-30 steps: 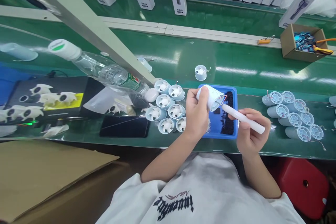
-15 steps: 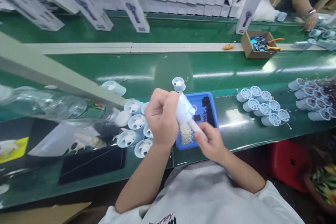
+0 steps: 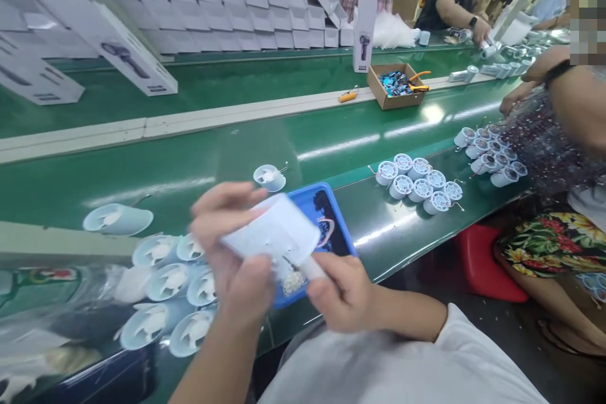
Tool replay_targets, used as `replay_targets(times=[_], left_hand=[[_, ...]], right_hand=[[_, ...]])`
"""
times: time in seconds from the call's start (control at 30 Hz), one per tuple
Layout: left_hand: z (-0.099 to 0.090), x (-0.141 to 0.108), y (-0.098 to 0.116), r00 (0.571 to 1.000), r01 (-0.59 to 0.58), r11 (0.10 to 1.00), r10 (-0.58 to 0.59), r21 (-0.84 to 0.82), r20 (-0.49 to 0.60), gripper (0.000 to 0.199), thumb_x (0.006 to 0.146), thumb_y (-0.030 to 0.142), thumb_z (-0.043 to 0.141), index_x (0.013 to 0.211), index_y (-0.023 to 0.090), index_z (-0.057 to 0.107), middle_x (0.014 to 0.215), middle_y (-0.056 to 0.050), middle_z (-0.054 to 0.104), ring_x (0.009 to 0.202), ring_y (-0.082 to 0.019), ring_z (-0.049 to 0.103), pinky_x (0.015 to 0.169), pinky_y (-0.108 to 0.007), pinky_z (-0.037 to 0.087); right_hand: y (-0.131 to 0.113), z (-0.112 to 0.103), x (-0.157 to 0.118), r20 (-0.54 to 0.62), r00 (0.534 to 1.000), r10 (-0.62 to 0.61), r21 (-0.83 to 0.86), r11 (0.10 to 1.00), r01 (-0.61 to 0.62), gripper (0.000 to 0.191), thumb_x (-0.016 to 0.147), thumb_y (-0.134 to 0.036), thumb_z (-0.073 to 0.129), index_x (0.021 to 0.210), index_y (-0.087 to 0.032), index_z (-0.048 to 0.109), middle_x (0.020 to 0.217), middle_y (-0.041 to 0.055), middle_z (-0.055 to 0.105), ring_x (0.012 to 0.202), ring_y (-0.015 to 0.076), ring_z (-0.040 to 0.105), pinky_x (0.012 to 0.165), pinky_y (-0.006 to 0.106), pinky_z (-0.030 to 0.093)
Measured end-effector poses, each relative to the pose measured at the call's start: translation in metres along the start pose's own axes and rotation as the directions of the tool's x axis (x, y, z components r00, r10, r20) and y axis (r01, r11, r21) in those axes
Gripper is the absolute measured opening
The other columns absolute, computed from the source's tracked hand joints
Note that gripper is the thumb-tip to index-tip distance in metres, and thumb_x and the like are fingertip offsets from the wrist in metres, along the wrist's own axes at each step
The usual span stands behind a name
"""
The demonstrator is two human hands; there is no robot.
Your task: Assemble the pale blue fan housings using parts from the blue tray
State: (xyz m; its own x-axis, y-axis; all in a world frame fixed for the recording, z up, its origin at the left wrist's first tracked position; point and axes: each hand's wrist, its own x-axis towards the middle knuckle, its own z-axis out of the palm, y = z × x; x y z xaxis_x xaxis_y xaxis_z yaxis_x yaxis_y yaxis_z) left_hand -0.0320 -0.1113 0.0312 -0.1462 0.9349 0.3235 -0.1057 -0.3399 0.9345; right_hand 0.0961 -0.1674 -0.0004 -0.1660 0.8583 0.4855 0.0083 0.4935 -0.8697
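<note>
- In the left hand [image 3: 239,290]: a fan housing [image 3: 279,227]; in the right hand [image 3: 345,293]: a screwdriver [image 3: 315,270], just beside the housing.
- Below both hands: the tray [image 3: 305,199], small loose parts [image 3: 293,283] in it.
- Left of the left hand: grouped housings [image 3: 170,281].
- Beyond the hands: a lone housing [image 3: 277,184]; farther left, a sideways housing [image 3: 130,221].
- Ahead and right of the right hand: a housing cluster [image 3: 423,189]; farther right, a second cluster [image 3: 483,163].
- Far ahead of the hands: the rail [image 3: 260,108], with stacked boxes [image 3: 222,9] behind.

Pale blue cylinder [image 3: 284,227], white screwdriver [image 3: 313,270], blue tray [image 3: 341,218], green worktop [image 3: 367,218], floral cloth [image 3: 549,233]
</note>
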Motion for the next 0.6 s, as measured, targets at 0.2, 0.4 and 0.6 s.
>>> replay_targets(times=[0.2, 0.4, 0.6], left_hand=[[0.037, 0.082, -0.023, 0.913, -0.045, 0.887, -0.15, 0.459, 0.379, 0.054, 0.057, 0.049, 0.079, 0.089, 0.022, 0.045, 0.084, -0.001, 0.055, 0.067, -0.018, 0.055, 0.057, -0.03, 0.044], [0.105, 0.099, -0.077, 0.538, -0.452, 0.435, -0.564, 0.779, 0.627, 0.045, 0.069, 0.029, 0.073, 0.111, 0.019, 0.061, 0.113, -0.011, 0.055, 0.108, -0.033, 0.056, 0.092, -0.043, 0.048], [0.099, 0.104, -0.087, 0.587, -0.434, 0.503, -0.472, 0.748, 0.658, 0.051, 0.089, 0.046, 0.057, 0.136, 0.027, 0.054, 0.136, -0.01, 0.044, 0.132, -0.029, 0.039, 0.114, -0.042, 0.032]], right_hand=[[0.035, -0.023, -0.014, -0.357, 0.838, 0.412, 0.165, 0.911, -0.378, 0.055, 0.092, -0.067, 0.045, 0.096, -0.015, 0.064, 0.05, -0.0083, 0.032, 0.044, 0.0075, 0.028, 0.04, 0.021, 0.026], [0.044, -0.031, -0.053, -0.545, 0.699, 0.463, 0.346, 0.883, -0.315, 0.046, 0.091, -0.062, 0.055, 0.096, -0.018, 0.065, 0.047, -0.01, 0.028, 0.043, 0.008, 0.022, 0.041, 0.022, 0.023], [0.045, -0.041, -0.054, -0.479, 0.728, 0.491, 0.217, 0.87, -0.443, 0.044, 0.092, -0.058, 0.052, 0.093, -0.017, 0.067, 0.049, -0.0075, 0.032, 0.045, 0.0095, 0.029, 0.043, 0.024, 0.025]])
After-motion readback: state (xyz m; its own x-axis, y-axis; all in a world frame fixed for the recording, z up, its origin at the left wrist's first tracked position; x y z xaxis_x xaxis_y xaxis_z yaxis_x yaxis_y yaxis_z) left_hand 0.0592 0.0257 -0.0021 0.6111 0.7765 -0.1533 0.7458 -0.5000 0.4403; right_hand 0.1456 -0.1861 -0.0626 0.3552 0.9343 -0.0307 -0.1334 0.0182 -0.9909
